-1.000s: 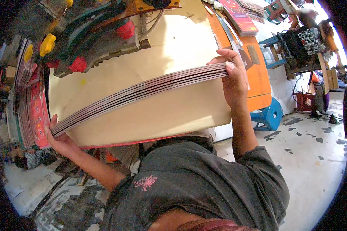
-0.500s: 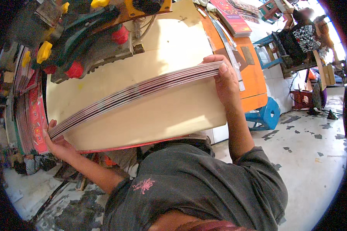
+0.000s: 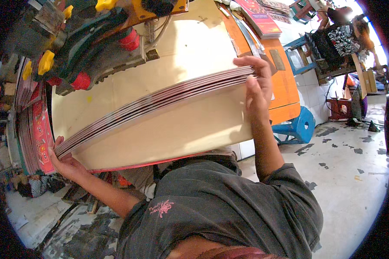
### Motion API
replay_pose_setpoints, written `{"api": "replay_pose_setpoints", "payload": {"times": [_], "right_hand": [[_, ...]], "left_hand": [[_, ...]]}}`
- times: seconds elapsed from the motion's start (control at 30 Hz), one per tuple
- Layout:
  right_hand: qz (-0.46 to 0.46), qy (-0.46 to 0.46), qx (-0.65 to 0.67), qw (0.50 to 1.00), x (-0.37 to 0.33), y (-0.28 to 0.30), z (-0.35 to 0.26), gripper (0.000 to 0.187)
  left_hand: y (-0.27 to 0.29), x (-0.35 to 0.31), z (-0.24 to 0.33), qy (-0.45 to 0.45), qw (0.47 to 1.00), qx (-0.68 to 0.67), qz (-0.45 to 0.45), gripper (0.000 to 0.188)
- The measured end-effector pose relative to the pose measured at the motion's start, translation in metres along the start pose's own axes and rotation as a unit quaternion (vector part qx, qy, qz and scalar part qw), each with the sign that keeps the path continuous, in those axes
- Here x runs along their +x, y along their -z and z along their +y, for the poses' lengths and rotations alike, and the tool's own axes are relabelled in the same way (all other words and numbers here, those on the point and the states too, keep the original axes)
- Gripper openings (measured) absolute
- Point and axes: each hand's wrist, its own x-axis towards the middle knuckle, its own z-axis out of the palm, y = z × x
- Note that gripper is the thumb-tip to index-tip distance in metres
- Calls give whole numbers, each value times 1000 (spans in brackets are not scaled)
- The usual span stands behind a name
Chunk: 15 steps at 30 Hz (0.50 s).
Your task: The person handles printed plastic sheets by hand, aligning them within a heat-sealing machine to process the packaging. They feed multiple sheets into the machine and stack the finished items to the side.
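A thick stack of large printed sheets [image 3: 160, 125] with cream faces and red edges is held level in front of my chest. My left hand [image 3: 64, 160] grips its left end from below, fingers curled around the edge. Over the right end closes my right hand [image 3: 257, 86], fingers on top and thumb on the side. The stack lies over a cream board [image 3: 177, 52] on the work surface.
A machine [image 3: 86, 43] with red and yellow knobs stands at the upper left. More red printed stacks [image 3: 34, 129] stand at the left. An orange table [image 3: 285, 86] with booklets [image 3: 257, 17] lies to the right, a blue stool [image 3: 298, 127] below it. A person [image 3: 339, 30] sits far right.
The stack has shifted slightly up and away with both hands still on its ends. My right hand moved a little to the left along the edge.
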Motion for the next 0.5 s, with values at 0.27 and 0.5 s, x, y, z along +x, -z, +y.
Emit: {"api": "replay_pose_setpoints", "payload": {"times": [0.27,0.5], "right_hand": [[142,100,-59,983,-1,15,16,28],[13,62,-45,997,3,-6,11,70]], "left_hand": [[-6,-1,-1,-3,1000,20,10,59],[-9,-3,-6,-14,999,-4,35,60]]}}
